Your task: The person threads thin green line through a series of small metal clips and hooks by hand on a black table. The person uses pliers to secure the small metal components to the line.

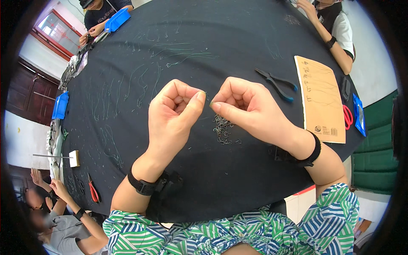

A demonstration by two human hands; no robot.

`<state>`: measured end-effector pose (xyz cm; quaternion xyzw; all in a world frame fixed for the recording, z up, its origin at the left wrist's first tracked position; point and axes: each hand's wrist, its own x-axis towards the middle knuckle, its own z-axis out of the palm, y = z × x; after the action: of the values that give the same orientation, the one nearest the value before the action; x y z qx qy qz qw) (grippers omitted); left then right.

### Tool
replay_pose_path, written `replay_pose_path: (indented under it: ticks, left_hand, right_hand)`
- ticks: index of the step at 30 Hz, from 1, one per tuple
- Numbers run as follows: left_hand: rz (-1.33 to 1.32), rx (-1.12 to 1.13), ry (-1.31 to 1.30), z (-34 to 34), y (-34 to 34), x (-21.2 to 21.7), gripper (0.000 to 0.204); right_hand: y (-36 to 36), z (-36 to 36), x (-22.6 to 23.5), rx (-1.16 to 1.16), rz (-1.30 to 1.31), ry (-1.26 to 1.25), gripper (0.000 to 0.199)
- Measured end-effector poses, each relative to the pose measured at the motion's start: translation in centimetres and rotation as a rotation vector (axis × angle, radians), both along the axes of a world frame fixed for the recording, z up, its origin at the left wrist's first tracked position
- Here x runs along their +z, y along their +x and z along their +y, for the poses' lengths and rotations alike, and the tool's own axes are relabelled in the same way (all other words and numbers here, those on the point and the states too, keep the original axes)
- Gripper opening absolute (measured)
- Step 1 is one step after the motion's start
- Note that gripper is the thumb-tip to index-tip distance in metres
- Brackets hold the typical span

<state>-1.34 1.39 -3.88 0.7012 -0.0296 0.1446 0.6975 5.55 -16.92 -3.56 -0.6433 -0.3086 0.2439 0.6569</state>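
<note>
My left hand (172,114) and my right hand (255,110) are raised close together above the middle of the black-covered table (204,182). Thumb and forefinger are pinched on each side, and a bit of thin green fishing line (206,93) shows at the fingertips. Most of that line is too fine to follow, and the gap between the hands is small. Just below my right fingertips lies a heap of small dark metal fish hooks (222,131). Across the cloth farther off, several green lines (182,55) are spread, some with hooks at their ends.
Blue-handled pliers (278,85) lie beyond my right hand, beside a tan paper sheet (325,106) with sample hooks. Red-handled scissors (347,117) and a blue packet (359,114) are at the right edge. Red-handled pliers (93,191) lie lower left. Other people sit around the table.
</note>
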Motion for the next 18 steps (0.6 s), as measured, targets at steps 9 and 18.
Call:
replay_pose_path:
  ticks: [9, 18]
  left_hand:
    - [-0.017, 0.011, 0.089, -0.2, -0.2, 0.2, 0.007]
    - [0.094, -0.096, 0.215, -0.4, -0.7, 1.1, 0.008]
  right_hand:
    - [-0.3, -0.4, 0.7, -0.209, -0.757, -0.113, 0.01]
    - [1.7, -0.9, 1.1, -0.078, -0.46, -0.116, 0.015]
